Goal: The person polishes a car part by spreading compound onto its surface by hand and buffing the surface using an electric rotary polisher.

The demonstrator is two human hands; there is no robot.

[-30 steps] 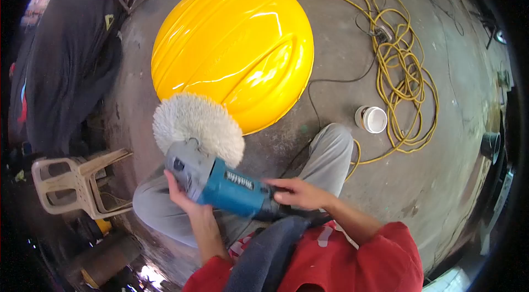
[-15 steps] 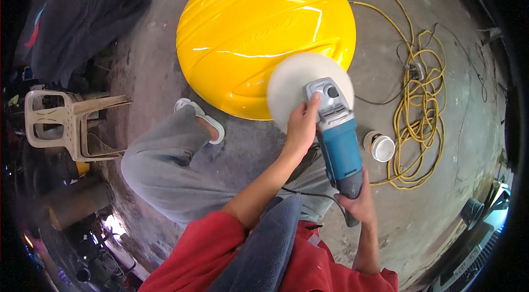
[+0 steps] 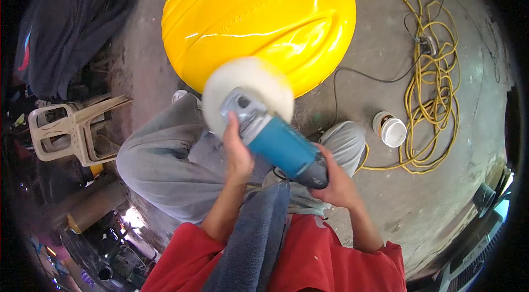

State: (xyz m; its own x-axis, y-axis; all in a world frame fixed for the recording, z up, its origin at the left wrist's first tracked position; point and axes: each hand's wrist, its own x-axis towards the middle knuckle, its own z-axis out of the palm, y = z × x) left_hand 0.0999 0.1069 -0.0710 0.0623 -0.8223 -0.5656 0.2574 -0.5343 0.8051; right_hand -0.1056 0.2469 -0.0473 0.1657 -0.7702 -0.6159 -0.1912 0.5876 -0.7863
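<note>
A teal power polisher (image 3: pixel 286 146) is held in both hands above my lap. My left hand (image 3: pixel 238 154) grips the side of its silver head, with the thumb along the metal. Wrapped around the dark rear handle is my right hand (image 3: pixel 335 179). The round white polishing pad (image 3: pixel 248 71) overlaps the lower edge of a glossy yellow domed shell (image 3: pixel 259 16); its rim is smeared, and I cannot tell whether it touches. Raised ridges and embossed lettering run across the shell. A dark blue towel (image 3: pixel 250 237) hangs down over my red shirt.
A coiled yellow cord (image 3: pixel 432 104) lies on the concrete floor at the right, near a small white tub (image 3: pixel 392 131). A beige plastic chair (image 3: pixel 71 132) stands at the left. Dark cloth (image 3: pixel 77 22) drapes over something at the upper left. My bent legs frame the lower middle.
Both hands have carried the polisher left and swung its body to a flatter slant. The pad has moved from the shell's lower right to its lower left. My view has shifted slightly.
</note>
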